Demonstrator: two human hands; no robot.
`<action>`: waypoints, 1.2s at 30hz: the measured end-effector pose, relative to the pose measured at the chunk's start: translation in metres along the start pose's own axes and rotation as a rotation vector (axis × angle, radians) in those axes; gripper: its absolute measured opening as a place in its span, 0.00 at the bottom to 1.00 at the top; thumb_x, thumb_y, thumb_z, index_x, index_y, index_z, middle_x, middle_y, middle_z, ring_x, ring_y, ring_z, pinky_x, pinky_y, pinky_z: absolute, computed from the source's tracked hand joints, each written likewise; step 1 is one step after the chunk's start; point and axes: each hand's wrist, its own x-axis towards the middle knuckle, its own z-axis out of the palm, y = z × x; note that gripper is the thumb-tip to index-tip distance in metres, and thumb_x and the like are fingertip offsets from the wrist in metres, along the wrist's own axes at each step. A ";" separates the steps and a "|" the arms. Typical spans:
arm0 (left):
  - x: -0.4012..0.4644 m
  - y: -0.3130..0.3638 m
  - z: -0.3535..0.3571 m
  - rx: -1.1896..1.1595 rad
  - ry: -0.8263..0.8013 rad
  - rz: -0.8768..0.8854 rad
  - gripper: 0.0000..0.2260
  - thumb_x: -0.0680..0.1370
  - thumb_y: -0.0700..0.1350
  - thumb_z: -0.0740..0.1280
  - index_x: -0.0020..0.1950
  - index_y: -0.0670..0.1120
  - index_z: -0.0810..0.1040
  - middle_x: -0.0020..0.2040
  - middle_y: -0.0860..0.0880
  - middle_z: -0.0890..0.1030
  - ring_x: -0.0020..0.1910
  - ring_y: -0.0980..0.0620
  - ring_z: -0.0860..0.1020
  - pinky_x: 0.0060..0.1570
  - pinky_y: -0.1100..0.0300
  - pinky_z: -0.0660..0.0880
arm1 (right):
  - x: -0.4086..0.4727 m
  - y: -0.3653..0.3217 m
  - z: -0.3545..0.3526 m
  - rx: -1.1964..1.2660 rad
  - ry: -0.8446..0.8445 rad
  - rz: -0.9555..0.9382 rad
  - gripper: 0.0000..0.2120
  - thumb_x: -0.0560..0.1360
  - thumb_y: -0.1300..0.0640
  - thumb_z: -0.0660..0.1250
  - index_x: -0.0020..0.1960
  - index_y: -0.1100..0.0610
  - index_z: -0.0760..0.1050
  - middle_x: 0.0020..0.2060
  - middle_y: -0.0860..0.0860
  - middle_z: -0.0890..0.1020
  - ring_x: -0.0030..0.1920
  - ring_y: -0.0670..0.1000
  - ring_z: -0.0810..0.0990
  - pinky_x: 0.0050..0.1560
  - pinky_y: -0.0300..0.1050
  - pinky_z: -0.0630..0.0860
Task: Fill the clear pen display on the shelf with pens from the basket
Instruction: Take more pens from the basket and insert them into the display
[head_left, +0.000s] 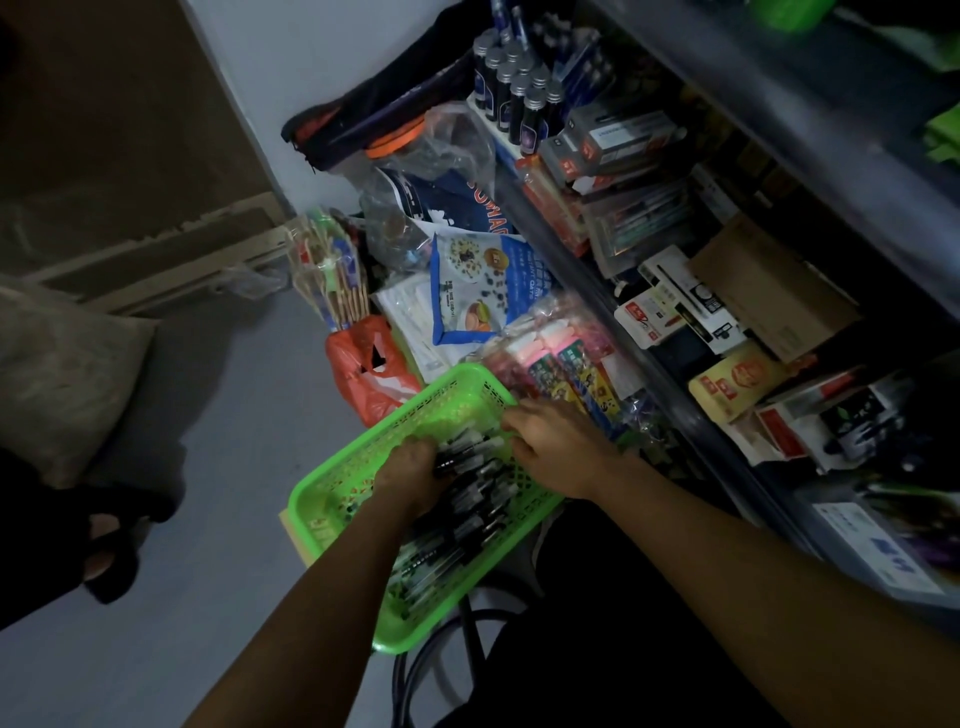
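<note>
head view, looking steeply down, close over basket (415, 447) and shelf (675, 322)

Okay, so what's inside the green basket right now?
The green basket holds a pile of dark pens along its right side. Both hands reach in: the left hand grips some pens, the right hand covers the far end. The basket's left part shows bare mesh.
</note>
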 end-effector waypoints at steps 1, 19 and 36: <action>-0.001 0.000 -0.002 -0.011 -0.001 0.009 0.17 0.76 0.49 0.66 0.60 0.41 0.71 0.60 0.38 0.74 0.59 0.40 0.73 0.56 0.51 0.70 | 0.000 0.000 -0.001 0.000 -0.001 -0.002 0.10 0.78 0.58 0.58 0.55 0.60 0.74 0.51 0.56 0.77 0.54 0.55 0.73 0.51 0.47 0.67; -0.016 0.046 -0.089 0.136 0.161 0.282 0.12 0.76 0.49 0.64 0.56 0.45 0.72 0.53 0.41 0.79 0.53 0.40 0.78 0.48 0.52 0.75 | -0.030 0.012 -0.070 -0.089 0.182 -0.006 0.12 0.79 0.59 0.58 0.61 0.57 0.73 0.55 0.55 0.77 0.56 0.57 0.74 0.47 0.44 0.64; -0.052 0.354 -0.228 -0.196 0.380 1.019 0.11 0.76 0.47 0.68 0.53 0.42 0.73 0.45 0.42 0.80 0.46 0.42 0.79 0.41 0.51 0.73 | -0.207 0.089 -0.321 -0.521 0.724 0.342 0.12 0.78 0.54 0.59 0.58 0.56 0.74 0.54 0.55 0.79 0.57 0.58 0.76 0.55 0.50 0.70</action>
